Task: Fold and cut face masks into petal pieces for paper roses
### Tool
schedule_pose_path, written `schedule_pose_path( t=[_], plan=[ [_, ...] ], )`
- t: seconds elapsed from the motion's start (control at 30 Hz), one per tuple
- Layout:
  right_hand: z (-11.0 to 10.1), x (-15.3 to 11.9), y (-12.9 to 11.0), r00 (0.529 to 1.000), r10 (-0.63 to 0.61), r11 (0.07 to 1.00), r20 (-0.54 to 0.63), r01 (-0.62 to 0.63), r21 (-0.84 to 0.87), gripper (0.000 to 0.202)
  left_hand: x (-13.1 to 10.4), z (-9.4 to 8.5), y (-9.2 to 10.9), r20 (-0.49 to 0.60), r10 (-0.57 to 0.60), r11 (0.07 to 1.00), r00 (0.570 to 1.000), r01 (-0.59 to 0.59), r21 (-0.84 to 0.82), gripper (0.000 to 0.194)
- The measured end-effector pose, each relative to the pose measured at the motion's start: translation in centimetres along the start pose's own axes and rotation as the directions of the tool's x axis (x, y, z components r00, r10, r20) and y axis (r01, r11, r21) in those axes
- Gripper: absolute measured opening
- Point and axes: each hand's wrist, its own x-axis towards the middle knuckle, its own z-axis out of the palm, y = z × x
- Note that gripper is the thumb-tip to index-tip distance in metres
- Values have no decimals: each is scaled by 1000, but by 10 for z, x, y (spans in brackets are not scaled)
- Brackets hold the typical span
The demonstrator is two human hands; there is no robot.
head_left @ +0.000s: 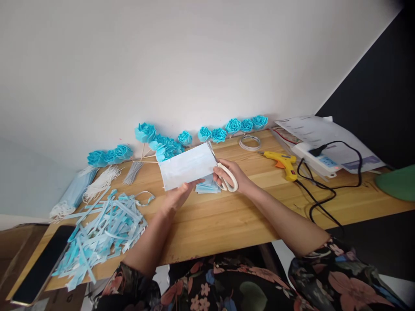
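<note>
Holding the pale blue sheet [186, 166] by its near edge, the left hand [177, 198] has its thumb up against that edge and its other fingers reaching right along it, partly hidden by the sheet. The sheet is tilted, its right end higher in view, and most of it extends beyond the left fingers toward the far side. The right hand [231, 173] grips the white-handled scissors [231, 183], fingers closed around the loops just beside the sheet's right end; the blades run along that end, though how far they are parted I cannot tell

Partly covered by the sheet and the scissors, a small pile of light blue pieces [207, 185] lies on the wooden surface [210, 229]. Blue flowers [233, 125] line the far side by the wall. To the far right of the hands lie a ring-shaped roll [250, 143] and a yellow glue gun [280, 162], with a white power strip [319, 160] and papers [343, 142] farther right. On the left are a heap of cut strips [106, 229], a dark phone [43, 264] near the left end, a bunch of white cords [102, 183], a bundle of thin grey pieces [132, 172] and a folded light blue stack [76, 190]
</note>
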Motion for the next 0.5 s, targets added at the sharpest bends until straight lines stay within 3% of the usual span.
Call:
schedule_pose_path(
  t=[0.1,0.17,0.27,0.5],
  plan=[
    [2,-2,-1,1000,-2,1000,31,3,-20,38,-4,0,-9,193,109,994,975,-106,-25,79],
    [3,-3,-1,998,-10,999,54,12,-35,37,-4,0,-12,240,170,986,956,-164,-45,70],
    [5,-6,0,996,-16,999,87,19,-40,35,-1,2,-14,162,195,979,967,-181,-97,60],
    [13,-7,8,989,-20,998,149,29,-58,38,2,6,-7,-3,146,930,989,-139,-341,60]
  ],
)
